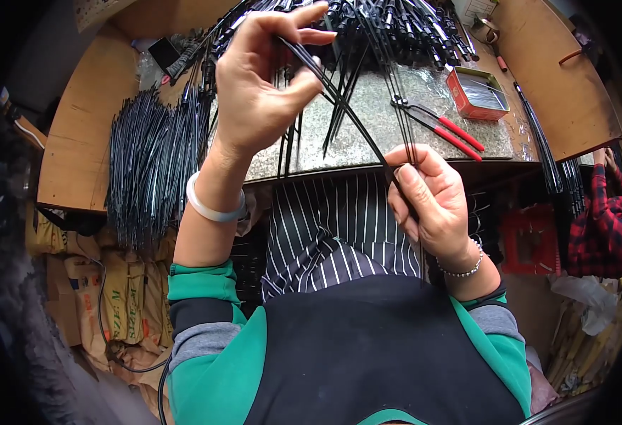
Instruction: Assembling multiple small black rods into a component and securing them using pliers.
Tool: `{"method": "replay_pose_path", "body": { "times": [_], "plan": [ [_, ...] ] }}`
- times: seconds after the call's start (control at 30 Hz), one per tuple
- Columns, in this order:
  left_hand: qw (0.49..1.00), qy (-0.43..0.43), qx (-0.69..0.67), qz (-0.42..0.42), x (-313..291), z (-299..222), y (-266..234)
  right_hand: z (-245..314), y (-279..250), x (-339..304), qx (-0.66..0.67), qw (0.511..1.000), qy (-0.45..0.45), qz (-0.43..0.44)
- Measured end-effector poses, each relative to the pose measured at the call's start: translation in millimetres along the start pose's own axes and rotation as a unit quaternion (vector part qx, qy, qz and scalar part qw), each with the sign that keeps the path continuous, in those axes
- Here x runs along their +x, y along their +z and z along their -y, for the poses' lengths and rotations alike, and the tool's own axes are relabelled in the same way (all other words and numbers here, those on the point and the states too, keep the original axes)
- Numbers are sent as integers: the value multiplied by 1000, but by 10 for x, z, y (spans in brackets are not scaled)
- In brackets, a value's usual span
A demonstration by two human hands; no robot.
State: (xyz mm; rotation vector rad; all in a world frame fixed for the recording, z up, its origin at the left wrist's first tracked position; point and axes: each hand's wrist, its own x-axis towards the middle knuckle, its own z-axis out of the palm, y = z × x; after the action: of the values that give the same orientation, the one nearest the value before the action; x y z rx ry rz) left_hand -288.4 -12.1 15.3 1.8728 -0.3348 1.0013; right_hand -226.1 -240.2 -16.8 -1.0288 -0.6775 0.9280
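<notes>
My left hand (265, 85) is raised over the table's front, its thumb and fingers round the upper end of a few thin black rods (357, 124), which look like umbrella ribs. They slant down to my right hand (431, 205), closed in a pinch on their lower part in front of the table edge. More thin rods (404, 131) rise from the right fingers toward the pile at the back. Red-handled pliers (449, 131) lie on the table just beyond the right hand. The fingers hide exactly where the rods meet.
A large heap of black rods and shafts (410, 25) covers the table's back. Another bundle (151, 156) overhangs the left edge. A red box of thin wires (477, 95) stands at right. Wooden side panels (77, 127) flank the table. Another person's checked sleeve (601, 227) shows far right.
</notes>
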Motion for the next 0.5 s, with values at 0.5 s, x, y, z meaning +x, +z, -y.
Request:
{"method": "replay_pose_path", "body": {
  "times": [0.5],
  "plan": [
    [972,-11,205,-114,-50,-167,118,30,-33,-8,-27,1000,5,5]
  ]
}}
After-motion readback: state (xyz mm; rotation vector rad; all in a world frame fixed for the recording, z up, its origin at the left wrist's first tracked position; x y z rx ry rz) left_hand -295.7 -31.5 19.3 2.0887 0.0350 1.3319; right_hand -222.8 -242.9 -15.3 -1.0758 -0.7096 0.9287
